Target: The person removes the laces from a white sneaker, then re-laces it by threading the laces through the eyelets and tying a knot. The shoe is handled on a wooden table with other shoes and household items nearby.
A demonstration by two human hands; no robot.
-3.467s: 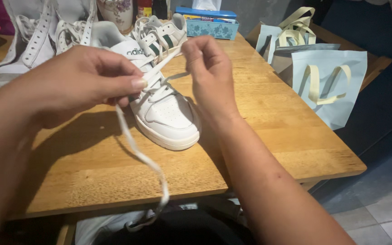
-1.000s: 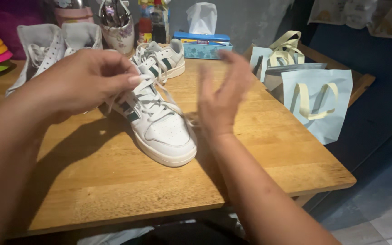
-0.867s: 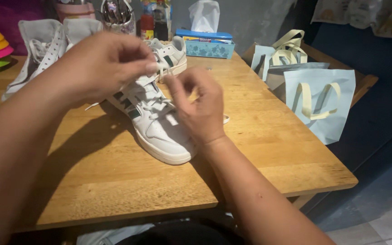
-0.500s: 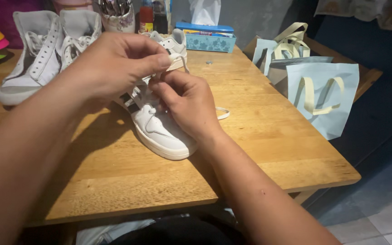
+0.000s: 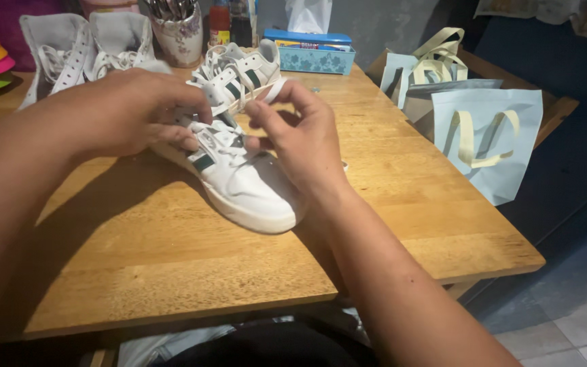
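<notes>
A white sneaker with green stripes [image 5: 249,190] lies on the wooden table [image 5: 171,258], toe toward me. My left hand [image 5: 127,115] rests on its laced top and pinches the white shoelace [image 5: 206,129] near the eyelets. My right hand [image 5: 300,139] is over the sneaker's right side, fingers closed on another part of the white lace, which loops up by the fingertips [image 5: 273,87]. The sneaker's heel is hidden behind my left hand.
A second green-striped sneaker [image 5: 239,68] sits just behind. A pair of white high-tops [image 5: 83,51] stands at the back left, beside a floral cup [image 5: 178,27] and a blue tissue box [image 5: 317,51]. Pale blue paper bags [image 5: 487,136] stand off the table's right edge.
Both hands have kept working the lace. My left hand dropped from above the sneaker onto its top; my right hand lifted a lace loop higher. The view shifted slightly.
</notes>
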